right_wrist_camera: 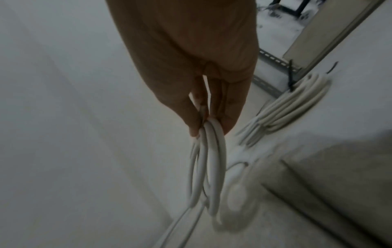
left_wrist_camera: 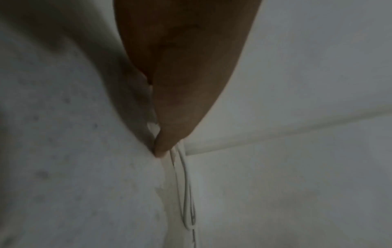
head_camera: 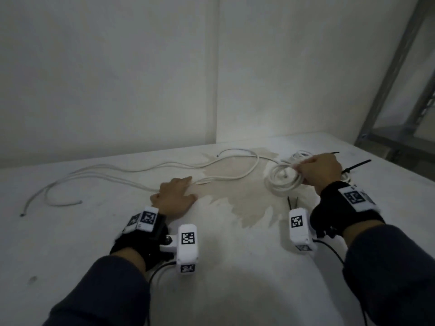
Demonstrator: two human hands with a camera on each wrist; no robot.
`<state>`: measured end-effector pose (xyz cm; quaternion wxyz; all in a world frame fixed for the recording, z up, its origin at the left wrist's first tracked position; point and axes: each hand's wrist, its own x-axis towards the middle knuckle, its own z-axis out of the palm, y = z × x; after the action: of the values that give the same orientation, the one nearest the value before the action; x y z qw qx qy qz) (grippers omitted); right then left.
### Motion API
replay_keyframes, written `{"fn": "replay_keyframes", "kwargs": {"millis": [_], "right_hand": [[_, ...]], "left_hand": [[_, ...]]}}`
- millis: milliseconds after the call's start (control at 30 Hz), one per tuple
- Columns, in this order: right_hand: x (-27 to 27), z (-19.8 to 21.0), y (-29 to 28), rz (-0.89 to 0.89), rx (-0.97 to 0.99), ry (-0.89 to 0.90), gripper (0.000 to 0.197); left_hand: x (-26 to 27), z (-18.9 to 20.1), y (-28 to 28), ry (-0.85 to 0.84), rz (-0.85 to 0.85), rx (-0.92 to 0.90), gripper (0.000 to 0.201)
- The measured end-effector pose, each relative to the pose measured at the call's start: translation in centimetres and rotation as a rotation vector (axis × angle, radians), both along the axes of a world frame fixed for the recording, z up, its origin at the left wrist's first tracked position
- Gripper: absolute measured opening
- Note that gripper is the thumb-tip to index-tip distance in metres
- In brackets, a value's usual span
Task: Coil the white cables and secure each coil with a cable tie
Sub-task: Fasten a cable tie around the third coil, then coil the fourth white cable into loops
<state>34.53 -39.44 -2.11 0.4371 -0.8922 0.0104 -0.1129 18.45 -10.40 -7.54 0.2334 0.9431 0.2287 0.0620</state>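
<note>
Right hand point(head_camera: 321, 171) pinches the half-wound white cable coil point(head_camera: 281, 182) to keep its loops together. Left hand point(head_camera: 175, 196), fingers flat, presses loose cable point(head_camera: 131, 175) against the bench point(head_camera: 223, 267), probably for tension.

Seen from just behind the left hand point(left_wrist_camera: 186, 70): palm side dark and close to the lens, fingers straight and together, narrowing down to a fingertip point(left_wrist_camera: 162, 147) pressed onto the white table point(left_wrist_camera: 63, 151). Emerging from under that fingertip, thin white cable strands point(left_wrist_camera: 185, 184), running away from the hand side by side across the tabletop, closing into a narrow loop at the far end. Under the strands, a faint beige stain point(left_wrist_camera: 167, 193) on the table. Right of the fingertip, the table's far edge point(left_wrist_camera: 275, 132), a pale band slanting upward, and beyond it a plain grey-white wall point(left_wrist_camera: 318, 58). Left of the hand, a soft shadow and small dark specks on the surface.
</note>
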Motion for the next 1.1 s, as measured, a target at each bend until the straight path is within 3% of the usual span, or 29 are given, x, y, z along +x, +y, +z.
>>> {"fn": "replay_keyframes", "kwargs": {"millis": [33,100,167,233,367,467,533,600,667,800,867,933,1000,1100], "right_hand": [[1.0,-0.6,-0.7,-0.04,-0.069,0.034,0.036],[2.5,-1.5,-1.4,-0.041,-0.143,0.072,0.031],[3.2,-2.2,-1.5,-0.021,-0.132,0.113,0.014],[3.0,-2.2,-1.4,-0.019,-0.193,0.18,0.011],[2.8,-1.5,-0.6,-0.027,-0.271,0.228,0.033],[1.0,0.4,1.0,-0.01,-0.273,0.145,0.033],[-0.8,1.9,2.6,0.145,-0.139,0.162,0.04],[-3.3,3.3,4.4,0.358,0.274,0.434,0.05],[-5.6,4.4,5.8,0.484,0.503,0.678,0.052],[-8.2,4.5,8.8,0.35,0.776,0.551,0.019],[-9.1,4.2,9.6,0.305,0.766,0.499,0.007],[-10.2,3.9,10.0,0.333,0.703,0.507,0.012],[-11.8,3.8,10.5,0.375,0.644,0.524,0.019],[-14.2,3.6,11.4,0.444,0.55,0.561,0.023]], "left_hand": [[0.1,-0.4,0.4,-0.115,0.069,-0.082,0.052],[0.4,-0.9,1.0,-0.28,0.096,-0.212,0.035],[0.3,-1.2,1.1,-0.275,0.055,-0.202,0.02],[0.2,-1.2,0.9,-0.356,0.046,-0.229,0.011],[-0.3,-0.7,0.7,-0.747,0.091,-0.594,0.017],[-0.9,0.4,0.0,-0.862,0.059,-0.805,0.02],[-1.5,0.9,-0.7,-0.871,0.01,-0.787,0.02],[-2.4,1.2,-1.2,-0.838,-0.055,-0.773,0.018],[-3.6,1.4,-1.5,-0.764,-0.135,-0.753,0.017],[-7.1,2.0,-1.2,-0.56,-0.225,-0.655,0.028],[-9.0,2.2,-0.7,-0.501,-0.166,-0.586,0.024],[-10.8,2.2,0.2,-0.522,0.004,-0.478,0.011],[-12.5,2.2,1.2,-0.532,0.176,-0.37,0.024],[-14.6,2.5,1.7,-0.565,0.254,-0.261,0.047]]}}
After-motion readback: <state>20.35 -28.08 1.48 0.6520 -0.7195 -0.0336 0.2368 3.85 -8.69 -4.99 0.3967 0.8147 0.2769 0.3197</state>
